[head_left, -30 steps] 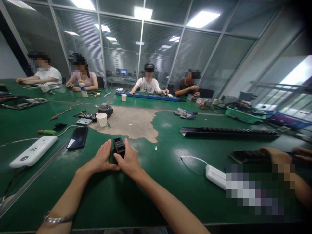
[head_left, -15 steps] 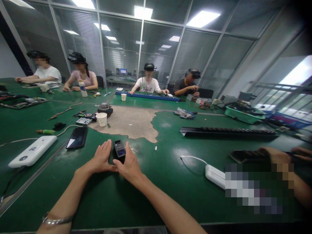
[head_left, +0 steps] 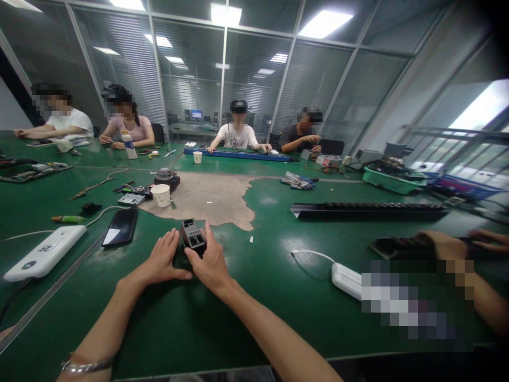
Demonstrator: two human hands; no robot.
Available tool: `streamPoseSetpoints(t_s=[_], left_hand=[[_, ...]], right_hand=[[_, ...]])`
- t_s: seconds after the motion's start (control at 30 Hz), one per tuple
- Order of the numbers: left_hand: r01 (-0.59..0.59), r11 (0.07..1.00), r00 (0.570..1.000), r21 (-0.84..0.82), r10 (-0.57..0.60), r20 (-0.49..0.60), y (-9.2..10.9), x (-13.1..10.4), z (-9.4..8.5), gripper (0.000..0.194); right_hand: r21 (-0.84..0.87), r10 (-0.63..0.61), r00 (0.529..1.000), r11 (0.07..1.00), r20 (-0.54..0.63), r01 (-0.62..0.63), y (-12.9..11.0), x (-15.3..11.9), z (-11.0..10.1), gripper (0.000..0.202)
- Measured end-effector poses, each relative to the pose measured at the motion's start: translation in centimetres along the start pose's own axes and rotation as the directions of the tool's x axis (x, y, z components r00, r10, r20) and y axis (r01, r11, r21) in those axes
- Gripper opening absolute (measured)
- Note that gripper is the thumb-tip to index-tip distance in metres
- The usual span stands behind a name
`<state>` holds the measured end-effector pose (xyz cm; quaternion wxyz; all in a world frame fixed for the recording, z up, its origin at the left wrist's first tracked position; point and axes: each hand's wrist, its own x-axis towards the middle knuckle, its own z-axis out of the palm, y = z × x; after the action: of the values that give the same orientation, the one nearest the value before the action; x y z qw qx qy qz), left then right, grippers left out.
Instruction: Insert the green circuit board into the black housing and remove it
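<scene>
A small dark grey, box-shaped device [head_left: 193, 233] with square recesses in its top face stands between my hands; its exact kind I cannot make out. My right hand [head_left: 210, 260] grips it, with the thumb at the near edge and the fingers along the right side. My left hand [head_left: 165, 260] rests open on the green table just left of the device, its fingers stretched forward and its thumb pointing right. A metal bracelet [head_left: 87, 366] circles the left wrist.
Left of my hands lie a black phone [head_left: 120, 227] and a white power bank [head_left: 45, 253] with a cable. A paper cup [head_left: 161, 195] stands ahead. At right are a black rail [head_left: 369, 210], a white cabled device [head_left: 345, 280] and a co-worker's hand [head_left: 445, 246]. Several people sit opposite.
My right hand has closed round the device, which is now tilted and slightly farther forward. My left hand stays beside it, fingers outstretched. The whole view has shifted slightly.
</scene>
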<state>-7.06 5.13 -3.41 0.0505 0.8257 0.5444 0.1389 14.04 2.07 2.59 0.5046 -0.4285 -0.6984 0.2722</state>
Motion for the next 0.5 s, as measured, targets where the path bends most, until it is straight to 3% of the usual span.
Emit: streamPoseSetpoints(t_s=[0.13, 0.27, 0.5], left_hand=[[0.021, 1.000, 0.999, 0.003, -0.022, 0.049, 0.3, 0.0, -0.4, 0.134], [0.035, 0.999, 0.997, 0.012, -0.035, 0.065, 0.4, 0.1, -0.4, 0.134], [0.011, 1.000, 0.998, 0.030, -0.012, 0.057, 0.2, 0.2, -0.2, 0.130]], right_hand=[[-0.013, -0.039, 0.997, 0.999, -0.062, 0.038, 0.0, 0.9, -2.3, 0.083], [-0.064, 0.030, 0.996, 0.997, -0.088, -0.035, 1.9, 0.5, -4.2, 0.078], [-0.089, 0.105, 0.989, 0.989, -0.103, -0.114, 4.6, -0.8, -4.9, 0.080]])
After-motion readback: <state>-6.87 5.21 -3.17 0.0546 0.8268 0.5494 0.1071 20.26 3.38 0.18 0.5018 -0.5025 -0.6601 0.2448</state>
